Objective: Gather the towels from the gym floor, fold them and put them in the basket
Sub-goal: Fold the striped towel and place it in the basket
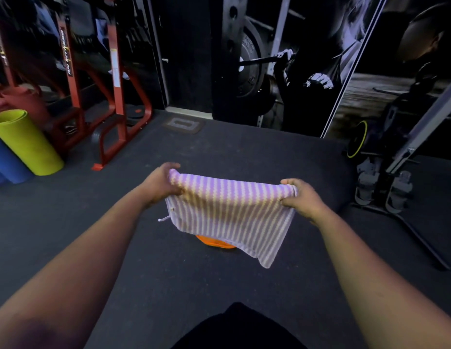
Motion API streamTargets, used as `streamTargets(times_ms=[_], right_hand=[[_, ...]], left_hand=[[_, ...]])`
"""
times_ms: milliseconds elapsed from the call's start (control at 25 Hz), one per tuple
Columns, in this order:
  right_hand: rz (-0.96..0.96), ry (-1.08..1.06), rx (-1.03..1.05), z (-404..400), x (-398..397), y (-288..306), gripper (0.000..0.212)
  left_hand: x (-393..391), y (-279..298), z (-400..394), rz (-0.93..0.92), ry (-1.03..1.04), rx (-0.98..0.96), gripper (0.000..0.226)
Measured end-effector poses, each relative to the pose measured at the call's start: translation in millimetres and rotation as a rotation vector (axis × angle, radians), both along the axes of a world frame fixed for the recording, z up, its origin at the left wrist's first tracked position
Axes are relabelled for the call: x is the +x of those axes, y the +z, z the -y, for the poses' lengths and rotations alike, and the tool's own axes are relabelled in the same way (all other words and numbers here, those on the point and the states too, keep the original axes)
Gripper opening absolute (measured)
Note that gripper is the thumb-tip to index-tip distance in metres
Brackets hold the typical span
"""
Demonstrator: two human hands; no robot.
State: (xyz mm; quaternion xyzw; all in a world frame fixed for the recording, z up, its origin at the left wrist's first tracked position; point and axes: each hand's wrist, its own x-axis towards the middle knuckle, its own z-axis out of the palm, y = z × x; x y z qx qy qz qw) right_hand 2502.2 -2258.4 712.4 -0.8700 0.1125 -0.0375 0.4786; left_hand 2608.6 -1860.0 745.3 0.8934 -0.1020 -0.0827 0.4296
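A purple-and-white striped towel hangs in the air above the dark gym floor, stretched between both hands. My left hand grips its upper left corner. At the upper right corner my right hand pinches the cloth. The towel's lower edge droops toward the right, and a small loop tag sticks out at its left side. Beneath the towel an orange thing lies on the floor, mostly hidden. No basket is in view.
Rolled yellow and blue mats lean at the left beside a red steel rack. A rowing machine with foot straps stands at the right. A mural wall closes the back.
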Motion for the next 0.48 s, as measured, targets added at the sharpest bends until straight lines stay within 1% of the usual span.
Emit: streamTargets(times_ms=[40,80,120,160,200,240,280,320,360,400,440,480], right_hand=[[0.020,0.000,-0.122,-1.2,-0.7,-0.6,0.045],[0.029,-0.002,-0.218,-1.4,-1.8,-1.4,0.034],[0.036,-0.020,-0.295,-1.7,-3.7,-0.7,0.022],[0.045,-0.045,-0.357,-0.3,-5.6,0.4,0.012],[0.051,-0.076,-0.378,1.4,-6.3,1.6,0.008],[0.081,-0.105,-0.375,3.8,-6.7,2.3,0.012],[0.145,-0.140,-0.324,5.7,-6.6,4.7,0.016],[0.231,-0.184,-0.165,5.5,-8.3,13.4,0.018],[0.320,-0.213,0.122,2.2,-11.5,24.9,0.018],[0.366,-0.175,0.407,-2.1,-16.4,33.4,0.018],[0.350,-0.098,0.589,-5.7,-20.2,34.4,0.023],[0.268,-0.015,0.629,-11.4,-23.8,31.3,0.031]], left_hand=[[3.3,0.4,-0.6,0.089,-0.027,0.191,0.060],[5.0,2.0,-1.4,0.156,-0.045,0.344,0.040],[5.4,3.1,-3.5,0.191,-0.035,0.440,0.024],[6.2,2.8,-7.3,0.212,-0.006,0.482,0.019],[10.1,0.9,-12.1,0.233,0.036,0.472,0.021],[12.1,0.9,-16.6,0.241,0.077,0.394,0.022],[10.2,2.8,-20.2,0.209,0.105,0.217,0.021],[3.8,8.4,-21.3,0.134,0.111,-0.028,0.020],[-4.2,15.0,-20.9,0.030,0.108,-0.273,0.016],[-13.1,25.4,-18.3,-0.032,0.087,-0.471,0.013],[-15.5,36.4,-14.8,-0.041,0.093,-0.588,0.011],[-15.4,47.9,-10.2,-0.041,0.113,-0.679,0.012]])
